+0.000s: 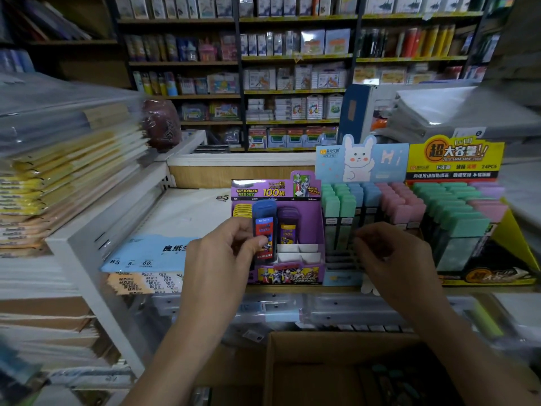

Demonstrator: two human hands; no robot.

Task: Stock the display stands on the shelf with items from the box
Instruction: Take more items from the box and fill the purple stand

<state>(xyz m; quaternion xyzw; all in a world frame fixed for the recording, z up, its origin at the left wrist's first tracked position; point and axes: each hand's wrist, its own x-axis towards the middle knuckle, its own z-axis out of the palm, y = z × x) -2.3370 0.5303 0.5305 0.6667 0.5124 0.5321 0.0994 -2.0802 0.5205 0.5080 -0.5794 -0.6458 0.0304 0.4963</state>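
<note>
My left hand (218,260) pinches a blue lead case (264,230) with a red label, held upright over the left slots of the purple display stand (314,230). A purple lead case (288,227) stands in that stand, with yellow ones (242,209) at its back left and white dividers bare in front. My right hand (392,259) hovers with curled fingers in front of the pastel rabbit display stand (363,159); whether it holds anything I cannot tell. The cardboard box (292,347) sits open below the shelf, dark items inside.
A yellow display stand (515,230) of green and pink cases stands at the right. Blue paper packs (146,253) lie left of the purple stand. Stacked notebooks (58,183) fill the left side. A white shelf frame (87,276) runs diagonally at the left. Stocked shelves line the back.
</note>
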